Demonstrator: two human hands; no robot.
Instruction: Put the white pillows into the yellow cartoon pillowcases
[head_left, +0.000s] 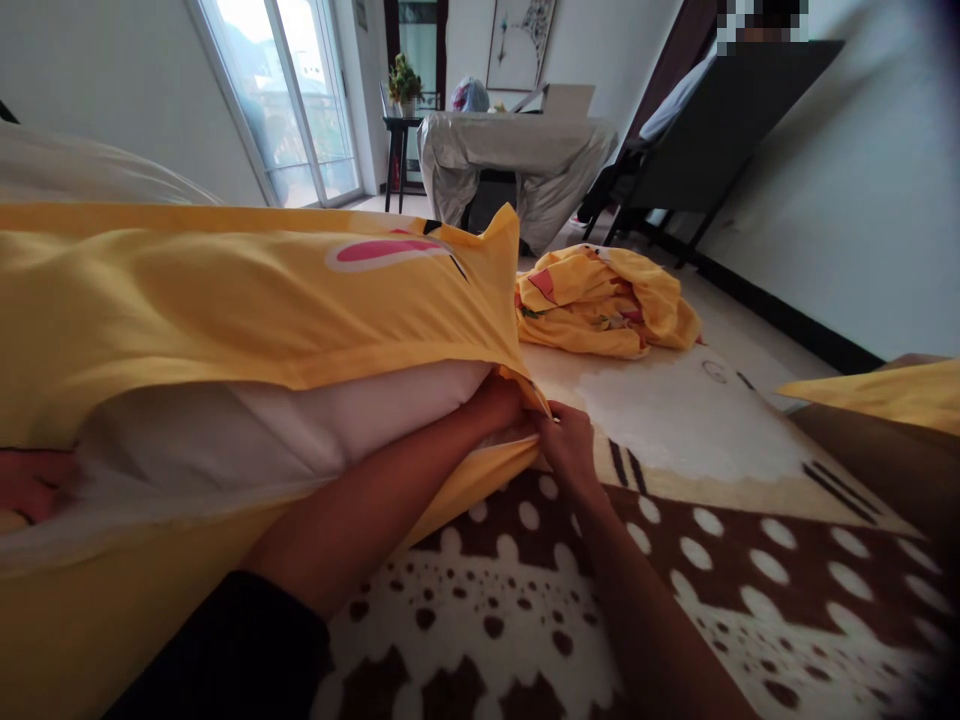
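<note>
Though already filled with white insert (285, 430), yellow printed cover (225, 300), opening unclosed along near side. Left hand (507, 398) inside opening's end, grip hidden; right hand (568, 440) pinching opening's edge. Beyond: crumpled yellow cloth (611, 300) on rug (517, 590), untouched.

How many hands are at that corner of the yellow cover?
2. The left hand reaches into the opening of the yellow cover, its fingers hidden by cloth. The right hand grips the edge there. Another hidden inside can't be ruled out.
</note>
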